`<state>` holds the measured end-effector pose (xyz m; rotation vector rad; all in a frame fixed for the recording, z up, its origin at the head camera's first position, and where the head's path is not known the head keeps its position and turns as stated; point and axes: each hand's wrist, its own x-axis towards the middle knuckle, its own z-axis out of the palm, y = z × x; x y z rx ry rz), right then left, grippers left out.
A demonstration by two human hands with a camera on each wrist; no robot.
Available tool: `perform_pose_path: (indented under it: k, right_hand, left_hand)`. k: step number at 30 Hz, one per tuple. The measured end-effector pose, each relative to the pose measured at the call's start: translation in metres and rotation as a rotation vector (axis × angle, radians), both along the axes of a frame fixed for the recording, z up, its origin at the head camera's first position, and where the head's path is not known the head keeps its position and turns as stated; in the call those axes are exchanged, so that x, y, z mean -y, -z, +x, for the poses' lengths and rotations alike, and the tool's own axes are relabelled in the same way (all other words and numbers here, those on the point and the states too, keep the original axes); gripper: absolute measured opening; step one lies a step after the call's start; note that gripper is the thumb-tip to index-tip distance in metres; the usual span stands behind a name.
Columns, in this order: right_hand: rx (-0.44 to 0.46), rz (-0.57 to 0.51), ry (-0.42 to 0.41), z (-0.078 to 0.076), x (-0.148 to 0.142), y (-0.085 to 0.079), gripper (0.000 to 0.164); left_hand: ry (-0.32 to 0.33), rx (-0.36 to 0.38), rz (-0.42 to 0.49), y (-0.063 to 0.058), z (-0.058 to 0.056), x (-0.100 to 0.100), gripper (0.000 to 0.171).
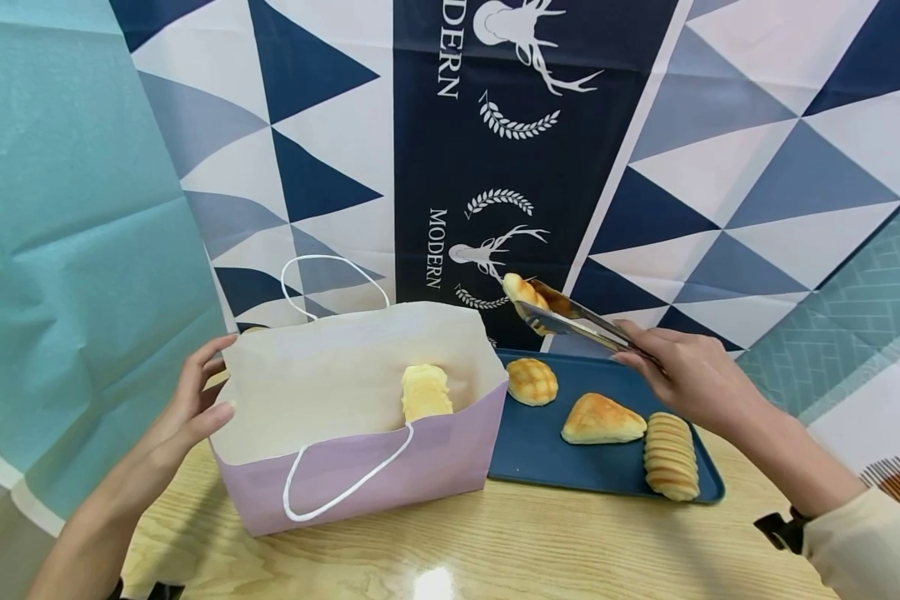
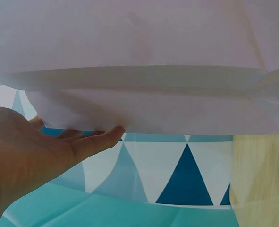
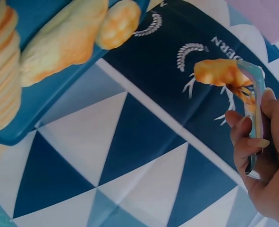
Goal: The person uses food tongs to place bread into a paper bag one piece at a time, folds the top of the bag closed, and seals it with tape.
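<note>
My right hand [image 1: 693,371] grips metal tongs [image 1: 588,327], raised above the back of the tray. Between the tong ends is a small golden-brown bread roll [image 1: 523,292], also visible in the right wrist view as a browned roll [image 3: 217,72]. On the left, my left hand [image 1: 187,417] rests its fingertips against the side of a lilac paper bag [image 1: 375,487], with thumb and fingers spread. The bag stands with its mouth wide and white inside. A pale yellow bread piece [image 1: 426,392] is inside, near its right end.
A blue tray [image 1: 555,467] right of the bag holds a round scored bun [image 1: 532,382], a triangular bread [image 1: 602,419] and a long ridged bread [image 1: 671,457]. White rope handles [image 1: 345,500] loop from the bag. A patterned cloth [image 1: 330,167] hangs behind the wooden table [image 1: 570,542].
</note>
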<state>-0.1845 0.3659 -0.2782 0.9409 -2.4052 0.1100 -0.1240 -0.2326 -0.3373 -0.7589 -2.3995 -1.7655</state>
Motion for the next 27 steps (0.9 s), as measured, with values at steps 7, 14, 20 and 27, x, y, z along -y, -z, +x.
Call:
perform_pose_path:
  k: [7, 14, 20, 27]
  right_hand:
    - [-0.069, -0.029, -0.034, 0.011, 0.019, -0.012, 0.049]
    - [-0.138, -0.047, -0.07, 0.019, 0.038, -0.018, 0.065]
    - [-0.175, -0.066, -0.079, 0.025, 0.051, -0.024, 0.063]
    - [-0.182, -0.089, -0.129, 0.032, 0.073, -0.033, 0.056]
  left_hand:
    - [-0.002, 0.0, 0.0, 0.0, 0.0, 0.0, 0.07]
    - [0.002, -0.002, -0.004, 0.0, 0.0, 0.001, 0.07]
    - [0.013, -0.004, 0.002, 0.0, -0.001, 0.001, 0.071]
    - [0.0, 0.01, -0.018, 0.0, -0.001, 0.002, 0.071]
